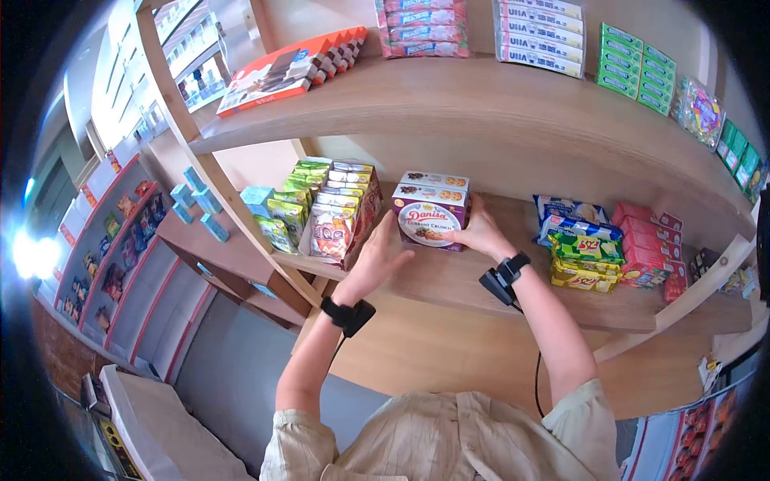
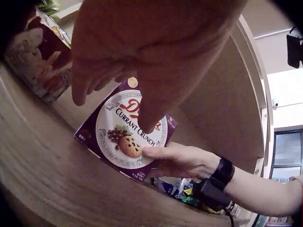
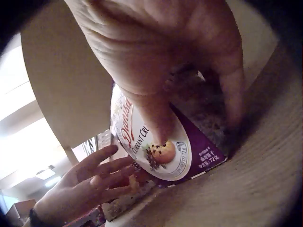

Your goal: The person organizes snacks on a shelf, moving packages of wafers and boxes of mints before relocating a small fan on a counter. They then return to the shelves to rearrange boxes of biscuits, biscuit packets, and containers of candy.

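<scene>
Starting at the left, the brown-red cardboard display carton (image 1: 371,208) of upright sachets stands near the left hand (image 1: 374,260), whose fingers are spread wide and hold nothing; whether they touch the purple-and-white cardboard biscuit box (image 1: 431,224) I cannot tell. That box sits upright on the pale wooden lower shelf (image 1: 409,282), between the two hands, with a matching top just behind it. The right hand (image 1: 484,232) grips it, thumb across the front face and fingers round the right side.

With one hand holding, the box could twist or tip if the thumb pressed harder than the fingers behind. A leftward swing of the left hand could knock the sachets, as the gap there looks narrow. Pressing too firmly might dent the cardboard, and pushing backward could shove the matching one along.

The shelf's front edge runs below the box, so a careless pull forward could carry it over. Overhead, the thick wooden upper shelf (image 1: 449,96) limits lifting. The most sideways room lies rightward, up to the shiny blue biscuit packets (image 1: 571,212); beyond them stand the pinkish-red small cartons (image 1: 646,248).
</scene>
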Motion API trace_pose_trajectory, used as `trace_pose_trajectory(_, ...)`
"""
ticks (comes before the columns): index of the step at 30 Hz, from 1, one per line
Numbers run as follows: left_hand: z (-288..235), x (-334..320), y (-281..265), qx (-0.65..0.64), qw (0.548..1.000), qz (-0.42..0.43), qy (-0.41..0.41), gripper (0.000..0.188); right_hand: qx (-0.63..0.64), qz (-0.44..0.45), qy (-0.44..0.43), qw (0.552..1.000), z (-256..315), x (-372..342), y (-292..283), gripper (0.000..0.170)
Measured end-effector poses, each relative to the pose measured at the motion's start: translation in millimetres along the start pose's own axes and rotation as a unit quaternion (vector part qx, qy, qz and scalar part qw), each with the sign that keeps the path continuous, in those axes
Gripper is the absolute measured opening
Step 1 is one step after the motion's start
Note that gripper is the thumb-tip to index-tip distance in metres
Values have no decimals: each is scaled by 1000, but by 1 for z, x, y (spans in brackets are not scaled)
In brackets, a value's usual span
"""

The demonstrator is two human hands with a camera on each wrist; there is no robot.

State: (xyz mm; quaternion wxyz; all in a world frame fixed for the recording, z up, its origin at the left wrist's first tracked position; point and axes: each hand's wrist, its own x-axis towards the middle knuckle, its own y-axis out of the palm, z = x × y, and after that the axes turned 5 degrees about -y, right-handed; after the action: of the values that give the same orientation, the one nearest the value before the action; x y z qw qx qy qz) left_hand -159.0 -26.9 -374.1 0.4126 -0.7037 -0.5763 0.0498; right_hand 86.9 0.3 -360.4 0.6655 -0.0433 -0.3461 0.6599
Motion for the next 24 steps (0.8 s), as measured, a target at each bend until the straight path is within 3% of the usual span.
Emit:
trace_pose_trajectory(4, 23, -13, -10, 74, 997, -20, -4, 85, 27, 34, 34, 998, 11, 21, 6, 101)
trace_pose_trajectory(8, 37, -20, -9, 53, 998, -14, -14, 86, 30, 40, 64, 997, 8, 34, 14, 103)
trace_pose_trajectory(10, 43, -19, -6, 55, 998, -29, 19, 85, 33, 49, 31, 998, 14, 34, 13, 103)
trace_pose_trajectory(11, 40, -18, -5, 27, 999, -37, 16, 84, 18, 30, 13, 999, -12, 44, 27, 102)
trace_pose_trajectory(12, 34, -16, -4, -1, 999, -43, 13, 82, 2, 11, -4, 1000, -39, 54, 40, 102)
trace_pose_trajectory(14, 7, -16, -9, 149, 982, -84, 80, 82, 31, -7, 11, 999, 7, 31, 23, 101)
trace_pose_trajectory(18, -48, -15, -11, 81, 989, -54, 111, 83, -13, -2, 50, 999, 37, -10, 4, 91)
trace_pose_trajectory(22, -88, -3, 3, 23, 990, 3, 142, 82, -73, -27, -108, 991, 52, -92, -40, 70)
trace_pose_trajectory(24, -113, 11, 14, 24, 983, 52, 175, 84, -141, -56, -122, 981, 59, -131, -75, 70)
